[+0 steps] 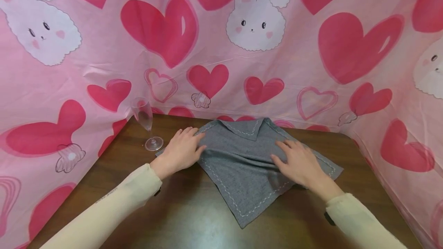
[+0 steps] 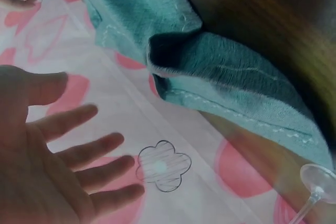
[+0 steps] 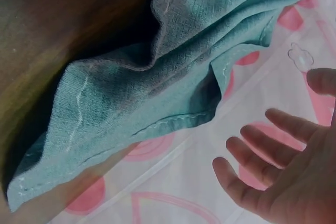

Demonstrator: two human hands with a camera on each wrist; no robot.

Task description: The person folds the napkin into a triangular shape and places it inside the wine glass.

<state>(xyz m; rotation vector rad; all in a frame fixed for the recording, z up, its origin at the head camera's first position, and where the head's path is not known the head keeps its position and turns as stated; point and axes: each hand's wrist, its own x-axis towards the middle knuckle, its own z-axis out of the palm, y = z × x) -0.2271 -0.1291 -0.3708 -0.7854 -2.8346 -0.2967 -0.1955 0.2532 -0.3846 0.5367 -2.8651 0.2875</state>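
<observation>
A grey napkin (image 1: 242,164) with white stitched edges lies as a diamond on the dark wooden table (image 1: 187,214), its far corner folded toward the middle. My left hand (image 1: 188,141) rests flat on the napkin's left part. On the right part, my right hand (image 1: 288,155) lies flat with its fingers straight. In the left wrist view the left hand (image 2: 79,150) shows spread, straight fingers beside the napkin (image 2: 231,77). The right wrist view has the right hand (image 3: 278,166) open too, next to the rumpled napkin (image 3: 157,77).
A clear stemmed glass (image 1: 147,124) stands upright on the table just left of my left hand; its foot (image 2: 319,182) shows in the left wrist view. A pink cloth with hearts and bunnies (image 1: 256,49) hangs behind and at both sides of the table.
</observation>
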